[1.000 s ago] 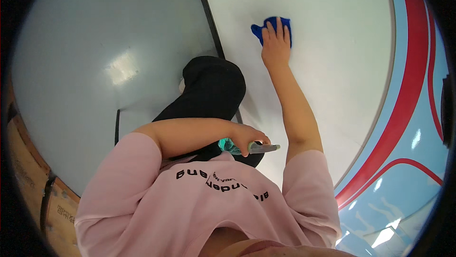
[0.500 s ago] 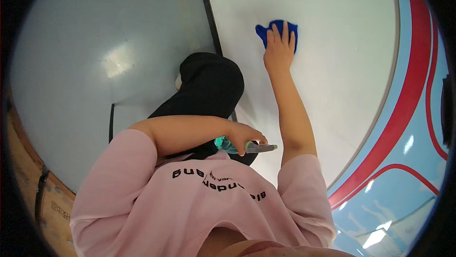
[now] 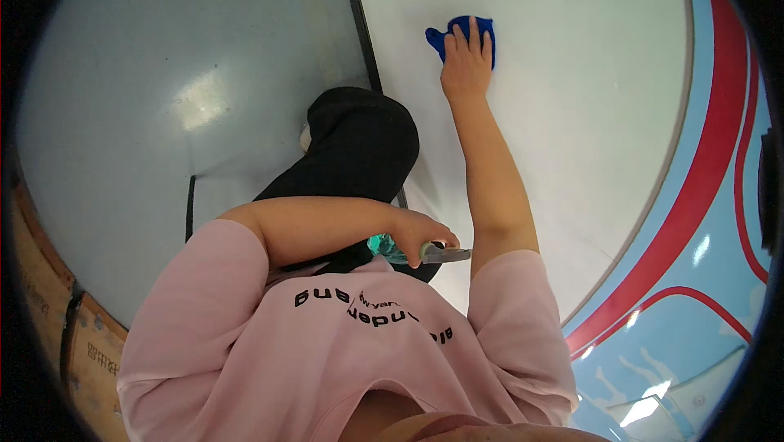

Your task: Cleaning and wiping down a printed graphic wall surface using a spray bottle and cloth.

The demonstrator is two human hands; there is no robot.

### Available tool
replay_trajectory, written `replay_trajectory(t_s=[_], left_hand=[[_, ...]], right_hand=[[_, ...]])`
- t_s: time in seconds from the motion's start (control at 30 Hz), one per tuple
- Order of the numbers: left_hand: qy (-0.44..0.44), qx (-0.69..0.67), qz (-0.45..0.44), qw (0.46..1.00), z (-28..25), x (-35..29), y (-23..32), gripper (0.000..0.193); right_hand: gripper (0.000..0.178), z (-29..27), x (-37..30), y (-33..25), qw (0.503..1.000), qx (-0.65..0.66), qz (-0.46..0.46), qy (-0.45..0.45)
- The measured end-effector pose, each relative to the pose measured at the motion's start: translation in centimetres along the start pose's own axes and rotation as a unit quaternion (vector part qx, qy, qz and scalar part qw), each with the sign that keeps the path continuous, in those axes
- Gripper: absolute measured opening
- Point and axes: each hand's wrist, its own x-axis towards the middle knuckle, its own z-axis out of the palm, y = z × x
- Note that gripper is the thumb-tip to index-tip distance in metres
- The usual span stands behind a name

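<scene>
Fig. Head view, read from left to right. At the lower left rim, brown boxes (image 3: 42, 279), crossed by a dark strap (image 3: 69, 336), adjoin a grey surface (image 3: 106, 131) that carries a bright reflection. A short black strip (image 3: 191, 207) stands out against it near the left upper arm. A pale shoe (image 3: 305, 138) shows in part behind the bent black trouser leg (image 3: 359, 148), which covers part of the dark seam (image 3: 360, 21) between the grey and white surfaces. The left forearm (image 3: 327, 228) crosses the leg just above the pink shirt (image 3: 367, 344). The left hand (image 3: 418, 238) has its fingers closed around the neck of a spray bottle (image 3: 384, 247), hiding its middle; the grey nozzle points right. Farther up, a blue cloth (image 3: 438, 39) lies against the white surface (image 3: 588, 115), partly hidden by the right hand (image 3: 467, 66), whose fingers are extended and slightly parted over it. Whether they pinch the cloth cannot be told. Beyond the white surface's curved edge runs a light-blue panel (image 3: 645, 336) with red bands (image 3: 723, 107); a dark object (image 3: 770, 193) sits at the rim.
</scene>
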Motion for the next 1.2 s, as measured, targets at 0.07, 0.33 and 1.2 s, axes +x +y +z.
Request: replay_trajectory(t_s=[0.07, 0.33, 1.2], left_hand=[[-0.003, -0.026, -0.017, 1.0, -0.2, -0.2, 0.0, 0.085], [0.009, -0.017, 0.013, 1.0, 0.1, -0.1, -0.8, 0.083], [0.011, -0.017, 0.032, 0.999, 0.0, -1.1, -0.6, 0.085]], right_hand=[[0.031, -0.7, -2.0, 0.4, 0.999, 0.029, 0.012, 0.032], [0.029, -1.2, -4.0, 1.0, 0.997, 0.041, 0.003, 0.059], [0.045, -16.9, 0.3, 7.4, 0.965, -0.051, 0.095, 0.237]])
